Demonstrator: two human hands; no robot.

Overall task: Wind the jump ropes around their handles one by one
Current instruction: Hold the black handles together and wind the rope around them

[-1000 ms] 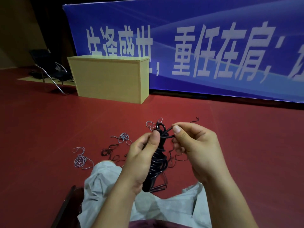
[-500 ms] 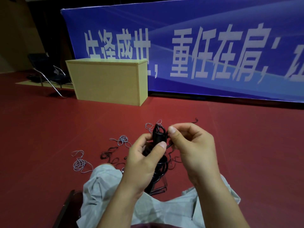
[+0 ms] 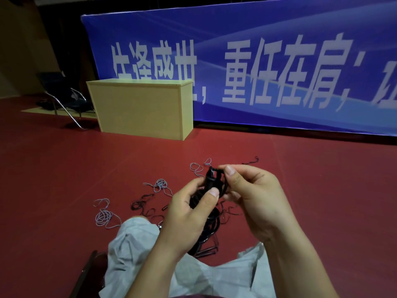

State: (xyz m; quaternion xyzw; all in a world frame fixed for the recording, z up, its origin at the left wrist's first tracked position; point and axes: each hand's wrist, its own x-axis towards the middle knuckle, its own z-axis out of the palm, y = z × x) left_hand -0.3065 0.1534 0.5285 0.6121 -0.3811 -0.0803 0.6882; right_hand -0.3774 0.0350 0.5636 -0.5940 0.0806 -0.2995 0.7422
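Note:
A black jump rope [image 3: 211, 183] is coiled around its handles and held upright in front of me. My left hand [image 3: 191, 214] grips the wound bundle around its middle, thumb pressed on the front. My right hand [image 3: 253, 196] pinches the rope's loop end at the top of the bundle between thumb and forefinger. The lower coils [image 3: 211, 226] hang below my left hand, partly hidden by it. More ropes lie loose on the red floor: grey ones [image 3: 104, 216] [image 3: 160, 184] [image 3: 198, 167] and a black tangle [image 3: 141, 204].
My knees in light grey trousers [image 3: 137, 244] fill the bottom of the view, on a dark chair edge [image 3: 86, 274]. A yellow wooden cabinet [image 3: 141, 108] and a folding chair [image 3: 62, 97] stand far back, in front of a blue banner [image 3: 257, 61].
My left thumb slid down from the top of the bundle to its middle. My right hand stayed pinched at the top loop, and both hands shifted slightly with the bundle.

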